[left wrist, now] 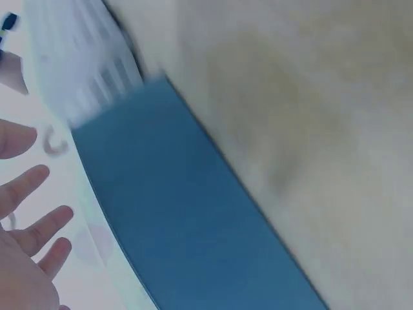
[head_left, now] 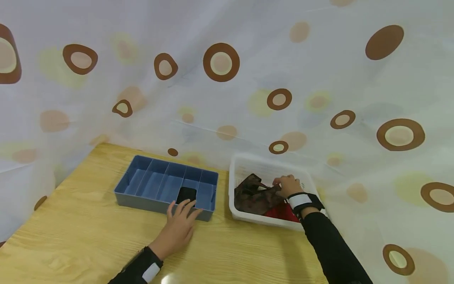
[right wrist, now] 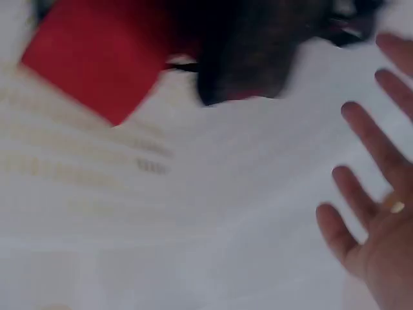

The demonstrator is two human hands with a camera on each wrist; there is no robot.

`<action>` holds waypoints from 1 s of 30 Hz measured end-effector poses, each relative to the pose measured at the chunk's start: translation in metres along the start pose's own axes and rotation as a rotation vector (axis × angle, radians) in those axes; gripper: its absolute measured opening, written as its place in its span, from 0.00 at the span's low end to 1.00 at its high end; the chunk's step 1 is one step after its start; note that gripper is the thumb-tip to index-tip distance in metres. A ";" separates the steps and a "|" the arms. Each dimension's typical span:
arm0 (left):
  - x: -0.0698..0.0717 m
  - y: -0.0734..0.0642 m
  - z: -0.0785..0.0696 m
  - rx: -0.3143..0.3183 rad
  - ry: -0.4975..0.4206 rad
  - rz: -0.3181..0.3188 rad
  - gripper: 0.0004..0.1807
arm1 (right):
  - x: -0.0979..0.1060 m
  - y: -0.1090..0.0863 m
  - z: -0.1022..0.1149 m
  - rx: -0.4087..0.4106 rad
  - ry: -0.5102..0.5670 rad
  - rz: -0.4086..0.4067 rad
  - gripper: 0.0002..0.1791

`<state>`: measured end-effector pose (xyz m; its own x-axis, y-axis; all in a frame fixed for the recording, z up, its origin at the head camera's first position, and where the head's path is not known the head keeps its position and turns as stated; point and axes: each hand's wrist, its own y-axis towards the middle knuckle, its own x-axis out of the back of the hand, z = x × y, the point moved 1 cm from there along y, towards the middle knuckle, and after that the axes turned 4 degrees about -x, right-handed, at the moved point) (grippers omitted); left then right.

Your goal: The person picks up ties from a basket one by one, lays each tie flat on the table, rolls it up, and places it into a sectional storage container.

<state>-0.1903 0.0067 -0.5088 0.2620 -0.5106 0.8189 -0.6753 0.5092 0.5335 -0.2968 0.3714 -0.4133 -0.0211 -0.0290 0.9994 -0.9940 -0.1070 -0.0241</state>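
Head view: my spread left hand (head_left: pixel 180 229) is by a blue compartmented plastic tray (head_left: pixel 142 201); spread right hand (head_left: pixel 289 184) perhaps touches brown patterned fabric (head_left: pixel 250 200).

- The divided tray (head_left: pixel 142 200) lies on the table (head_left: pixel 88 232), left of the basket (head_left: pixel 248 217).
- A folded piece (head_left: pixel 186 194) sits in the tray's fourth compartment from the left, at the near end.
- The left hand (head_left: pixel 179 228) is before the tray, near that compartment.
- In the basket, one cloth (head_left: pixel 248 199) partly overlaps another cloth (head_left: pixel 281 212) at the near right.
- The right hand (head_left: pixel 288 185) is at the first cloth's right end.
- A curtain (head_left: pixel 191 102) hangs behind tray and basket.
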 end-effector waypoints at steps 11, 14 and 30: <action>0.004 -0.037 -0.039 0.023 -0.160 0.064 0.28 | -0.072 0.009 0.012 0.098 -0.161 0.259 0.34; 0.003 -0.038 -0.037 0.048 -0.189 0.053 0.28 | -0.050 0.012 0.009 0.082 -0.043 0.183 0.20; 0.030 0.032 -0.031 0.243 -0.740 0.049 0.34 | 0.133 -0.042 0.103 0.345 0.580 -0.210 0.16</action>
<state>-0.1828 0.0293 -0.4602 -0.2431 -0.8642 0.4405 -0.8285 0.4211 0.3691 -0.2466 0.2692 -0.2822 0.0181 0.5504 0.8347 -0.8943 -0.3645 0.2597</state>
